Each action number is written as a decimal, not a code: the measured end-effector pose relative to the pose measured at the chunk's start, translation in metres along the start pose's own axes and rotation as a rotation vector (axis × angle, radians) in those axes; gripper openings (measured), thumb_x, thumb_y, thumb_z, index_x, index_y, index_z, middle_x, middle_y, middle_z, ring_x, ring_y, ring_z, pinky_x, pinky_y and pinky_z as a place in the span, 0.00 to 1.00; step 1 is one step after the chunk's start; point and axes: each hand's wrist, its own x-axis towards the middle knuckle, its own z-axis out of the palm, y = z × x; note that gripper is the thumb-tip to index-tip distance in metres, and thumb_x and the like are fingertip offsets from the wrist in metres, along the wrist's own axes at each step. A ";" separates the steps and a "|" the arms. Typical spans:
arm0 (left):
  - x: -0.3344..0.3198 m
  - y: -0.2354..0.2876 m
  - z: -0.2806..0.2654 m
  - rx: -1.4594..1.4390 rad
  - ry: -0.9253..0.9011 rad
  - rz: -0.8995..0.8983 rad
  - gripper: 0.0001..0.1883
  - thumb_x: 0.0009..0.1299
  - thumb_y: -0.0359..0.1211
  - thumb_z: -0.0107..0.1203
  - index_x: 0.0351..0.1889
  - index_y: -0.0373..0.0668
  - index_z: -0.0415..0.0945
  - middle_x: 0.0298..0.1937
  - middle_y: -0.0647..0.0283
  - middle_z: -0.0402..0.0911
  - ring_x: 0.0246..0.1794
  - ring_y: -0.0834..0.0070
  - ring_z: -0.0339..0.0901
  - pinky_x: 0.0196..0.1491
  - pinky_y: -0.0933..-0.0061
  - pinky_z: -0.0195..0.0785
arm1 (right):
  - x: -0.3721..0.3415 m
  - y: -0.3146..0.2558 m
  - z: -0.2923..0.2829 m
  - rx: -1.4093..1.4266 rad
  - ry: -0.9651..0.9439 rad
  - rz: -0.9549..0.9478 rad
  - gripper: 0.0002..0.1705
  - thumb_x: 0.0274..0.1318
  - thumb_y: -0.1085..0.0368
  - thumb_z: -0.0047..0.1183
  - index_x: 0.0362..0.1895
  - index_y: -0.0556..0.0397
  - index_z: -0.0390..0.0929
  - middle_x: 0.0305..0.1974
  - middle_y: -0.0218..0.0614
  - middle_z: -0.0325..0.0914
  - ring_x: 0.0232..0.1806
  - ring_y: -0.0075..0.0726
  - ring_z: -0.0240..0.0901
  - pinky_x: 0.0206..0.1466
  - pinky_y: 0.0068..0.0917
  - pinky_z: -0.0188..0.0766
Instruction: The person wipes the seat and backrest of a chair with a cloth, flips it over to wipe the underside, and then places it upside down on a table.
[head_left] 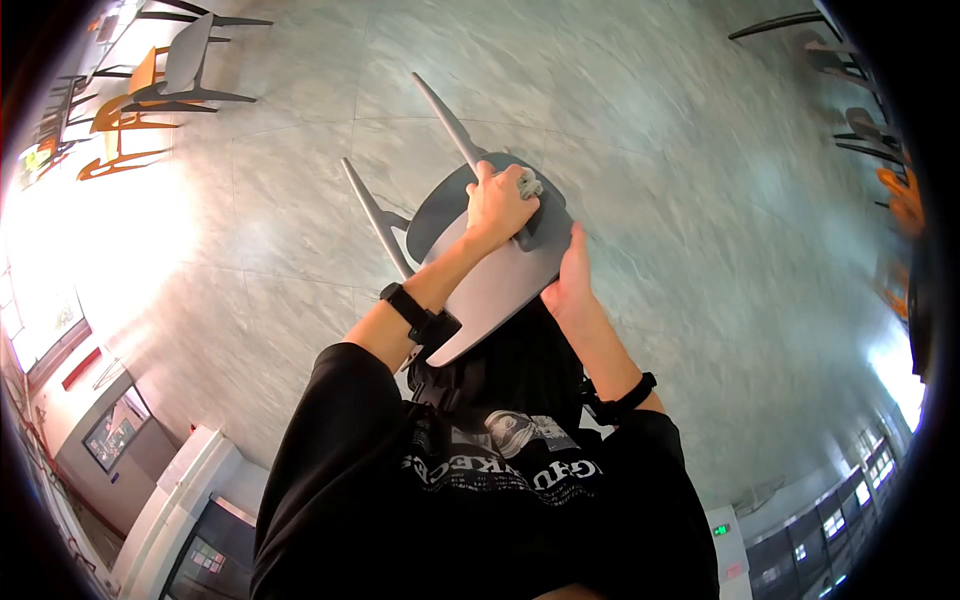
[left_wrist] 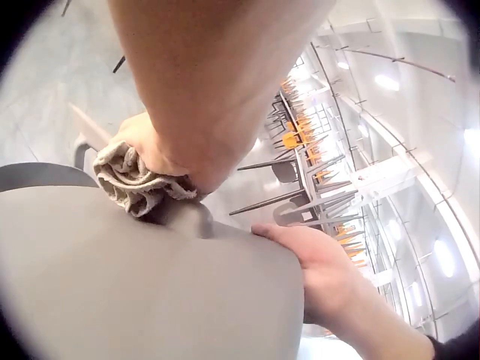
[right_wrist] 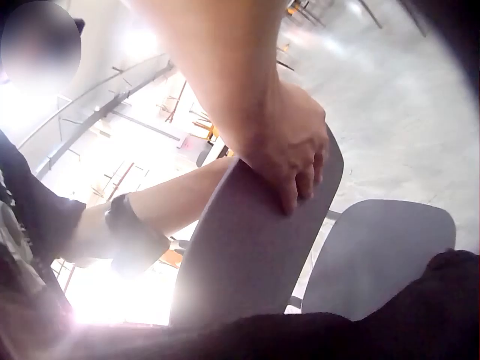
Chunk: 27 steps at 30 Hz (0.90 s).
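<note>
While gripping a crumpled cloth (head_left: pixel 530 183) in the left hand (head_left: pixel 498 210) against the grey chair (head_left: pixel 500 290), near the head frame's centre, holds its edge with curled fingers of the right hand (head_left: pixel 568 282), probably to steady it.

The grey chair (head_left: pixel 500 290) appears to be moulded from plastic, its broad panel finished smooth and matt, with a faint sheen carried along its legs (head_left: pixel 445 115). A rough, fibrous texture is shown by the crumpled cloth (head_left: pixel 530 183). The floor (head_left: pixel 660 150) is surfaced smooth and glossy, streaked like marble, with light reflected in it. The shirt (head_left: pixel 450 545) is made of matt black fabric, printed in pale lettering.
</note>
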 end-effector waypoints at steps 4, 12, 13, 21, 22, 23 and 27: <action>0.006 -0.008 0.015 0.062 0.050 0.012 0.24 0.54 0.38 0.60 0.51 0.45 0.77 0.53 0.45 0.71 0.55 0.51 0.68 0.55 0.55 0.66 | 0.002 -0.001 -0.004 -0.010 0.096 -0.018 0.33 0.72 0.43 0.27 0.64 0.55 0.64 0.63 0.36 0.68 0.63 0.39 0.66 0.65 0.39 0.63; 0.050 -0.040 0.006 -0.111 -0.007 -0.169 0.28 0.51 0.42 0.61 0.51 0.40 0.78 0.56 0.44 0.66 0.55 0.56 0.71 0.51 0.61 0.72 | 0.006 0.003 -0.013 -0.012 0.137 -0.030 0.31 0.73 0.47 0.28 0.64 0.58 0.64 0.61 0.38 0.69 0.61 0.40 0.67 0.63 0.38 0.66; 0.064 -0.059 0.015 -0.032 0.084 -0.098 0.29 0.52 0.43 0.62 0.52 0.41 0.78 0.56 0.44 0.65 0.56 0.55 0.69 0.54 0.61 0.69 | 0.010 0.005 -0.019 -0.008 0.129 -0.036 0.31 0.73 0.47 0.28 0.64 0.58 0.63 0.62 0.38 0.68 0.62 0.40 0.67 0.63 0.38 0.66; 0.202 -0.175 0.049 0.102 0.254 0.003 0.25 0.55 0.44 0.62 0.51 0.46 0.78 0.49 0.44 0.71 0.60 0.52 0.56 0.60 0.56 0.54 | 0.011 0.006 -0.039 -0.121 0.395 0.032 0.33 0.72 0.44 0.32 0.66 0.57 0.63 0.63 0.38 0.66 0.63 0.40 0.64 0.64 0.38 0.64; 0.215 -0.190 0.050 0.111 0.287 0.027 0.24 0.56 0.43 0.62 0.50 0.46 0.78 0.46 0.44 0.73 0.59 0.52 0.55 0.59 0.55 0.53 | 0.014 0.012 -0.048 -0.154 0.368 0.005 0.34 0.70 0.42 0.35 0.65 0.57 0.63 0.63 0.37 0.66 0.63 0.40 0.65 0.63 0.38 0.64; 0.223 -0.195 0.047 0.083 0.296 0.001 0.24 0.56 0.44 0.62 0.51 0.46 0.76 0.46 0.44 0.73 0.59 0.51 0.55 0.59 0.55 0.52 | 0.016 0.015 -0.055 -0.150 0.362 -0.007 0.34 0.70 0.42 0.35 0.66 0.56 0.63 0.63 0.37 0.66 0.63 0.40 0.65 0.63 0.37 0.64; 0.250 -0.219 0.051 0.117 0.340 -0.015 0.26 0.60 0.51 0.61 0.53 0.50 0.71 0.46 0.41 0.72 0.55 0.49 0.56 0.56 0.52 0.55 | 0.019 0.016 -0.054 -0.146 0.363 -0.020 0.34 0.71 0.43 0.34 0.66 0.58 0.62 0.63 0.38 0.67 0.62 0.40 0.65 0.62 0.37 0.66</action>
